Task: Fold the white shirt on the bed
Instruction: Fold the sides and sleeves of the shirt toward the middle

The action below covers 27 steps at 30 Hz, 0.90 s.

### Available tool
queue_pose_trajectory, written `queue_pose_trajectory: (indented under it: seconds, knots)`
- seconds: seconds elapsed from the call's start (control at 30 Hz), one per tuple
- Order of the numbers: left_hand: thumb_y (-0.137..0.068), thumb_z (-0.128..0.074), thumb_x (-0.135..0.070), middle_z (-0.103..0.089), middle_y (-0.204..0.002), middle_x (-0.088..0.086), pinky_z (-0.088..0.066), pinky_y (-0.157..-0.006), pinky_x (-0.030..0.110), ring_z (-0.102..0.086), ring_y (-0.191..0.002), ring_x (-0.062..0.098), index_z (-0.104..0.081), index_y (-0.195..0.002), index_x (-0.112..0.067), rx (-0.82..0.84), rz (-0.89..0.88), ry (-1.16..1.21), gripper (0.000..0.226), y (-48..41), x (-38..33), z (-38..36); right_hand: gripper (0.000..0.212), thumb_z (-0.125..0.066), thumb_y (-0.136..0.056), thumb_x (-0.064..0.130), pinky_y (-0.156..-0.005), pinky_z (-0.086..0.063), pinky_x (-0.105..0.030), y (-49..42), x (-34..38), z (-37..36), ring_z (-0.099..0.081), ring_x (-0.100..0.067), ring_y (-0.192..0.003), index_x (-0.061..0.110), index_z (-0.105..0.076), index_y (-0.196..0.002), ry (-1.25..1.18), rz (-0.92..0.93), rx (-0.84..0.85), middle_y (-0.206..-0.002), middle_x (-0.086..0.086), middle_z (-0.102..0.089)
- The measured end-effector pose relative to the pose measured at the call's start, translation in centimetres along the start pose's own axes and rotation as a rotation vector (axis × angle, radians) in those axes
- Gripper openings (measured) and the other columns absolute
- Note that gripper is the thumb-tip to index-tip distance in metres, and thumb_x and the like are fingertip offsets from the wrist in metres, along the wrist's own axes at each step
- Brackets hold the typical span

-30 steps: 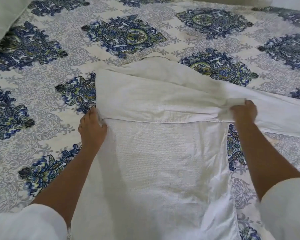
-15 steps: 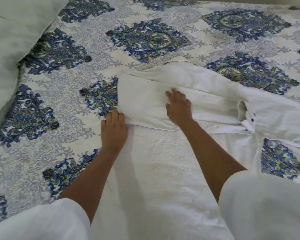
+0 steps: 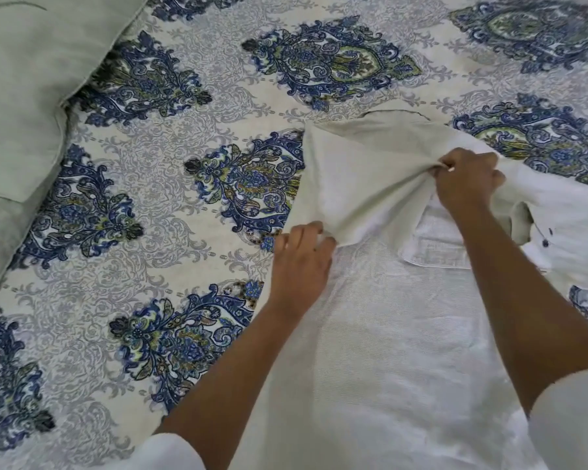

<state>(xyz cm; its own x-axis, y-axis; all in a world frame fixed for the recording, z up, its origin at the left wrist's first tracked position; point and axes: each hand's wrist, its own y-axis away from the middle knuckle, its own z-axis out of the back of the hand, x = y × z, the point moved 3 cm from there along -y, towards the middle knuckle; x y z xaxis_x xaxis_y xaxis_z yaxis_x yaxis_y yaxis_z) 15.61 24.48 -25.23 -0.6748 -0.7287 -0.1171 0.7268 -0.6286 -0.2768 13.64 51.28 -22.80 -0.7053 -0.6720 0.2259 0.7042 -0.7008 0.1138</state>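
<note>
The shirt [image 3: 404, 334] is white with a fine woven grid texture. Its far part looks creamier, almost off-white, and two small dark buttons [image 3: 545, 243] show on its right side. The bedsheet [image 3: 190, 106] has a cream ground covered in pale grey scrollwork. Large ornate medallions in dark blue, lighter blue and olive green sit on it in staggered rows. At far left, the pillow [image 3: 24, 79] is plain pale grey-green. The sleeves [image 3: 170, 452] at the near edge are white.
</note>
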Motion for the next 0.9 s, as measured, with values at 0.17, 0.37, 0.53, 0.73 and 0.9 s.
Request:
queue_pose_trajectory:
  seconds: [0.17, 0.37, 0.53, 0.73, 0.9]
  knots:
    - [-0.075, -0.058, -0.012, -0.06, -0.111, 0.007, -0.047, -0.071, 0.034, -0.058, -0.092, 0.025, -0.061, -0.097, -0.016, 0.162, 0.064, 0.12, 0.023, 0.7, -3.1, -2.4, 0.027, -0.049, -0.092, 0.018, -0.097, -0.031, -0.044, 0.1, -2.4, -0.3, -0.037, -0.034, -0.119, 0.016, -0.058, -0.117, 0.12, -0.054, 0.096, -0.119, -0.016, -0.055]
    - [-0.075, -0.062, -0.009, -0.054, -0.126, 0.01, -0.045, -0.088, 0.036, -0.051, -0.112, 0.025, -0.051, -0.122, -0.009, 0.196, 0.152, 0.176, 0.048, 3.5, -2.4, -1.7, 0.032, -0.053, -0.085, 0.015, -0.099, -0.029, -0.04, 4.1, 1.4, -0.5, -0.038, -0.031, -0.121, 0.014, -0.055, -0.117, -0.196, 0.125, -0.102, -0.125, -0.013, -0.048]
    - [-0.08, -0.051, -0.028, -0.056, -0.123, 0.005, -0.04, -0.082, 0.033, -0.051, -0.107, 0.021, -0.054, -0.118, -0.015, 0.203, 0.16, 0.052, 0.04, 5.7, -0.6, -1.2, 0.045, -0.052, -0.092, 0.033, -0.101, -0.028, -0.04, 4.5, 8.1, -2.4, -0.03, -0.025, -0.13, 0.019, -0.044, -0.134, -0.456, 0.249, 0.193, -0.14, -0.002, -0.045]
    - [-0.088, -0.039, -0.042, -0.055, -0.125, 0.007, -0.045, -0.081, 0.035, -0.051, -0.105, 0.023, -0.054, -0.119, -0.013, 0.162, 0.239, 0.096, 0.046, 3.7, 1.1, -1.1, 0.028, -0.058, -0.087, 0.031, -0.103, -0.032, -0.041, 0.8, 12.3, -2.7, -0.047, -0.021, -0.118, 0.021, -0.061, -0.113, -0.504, 0.145, 0.244, -0.116, 0.002, -0.06]
    - [-0.093, -0.048, -0.035, -0.049, -0.123, 0.01, -0.04, -0.091, 0.041, -0.045, -0.111, 0.028, -0.05, -0.124, -0.009, 0.233, 0.591, 0.262, 0.041, 0.4, 3.7, -1.3, 0.003, -0.061, -0.083, 0.017, -0.082, -0.024, -0.036, -0.8, 14.0, -3.8, -0.043, -0.018, -0.092, 0.02, -0.06, -0.081, -0.431, 0.083, 0.365, -0.092, 0.004, -0.051]
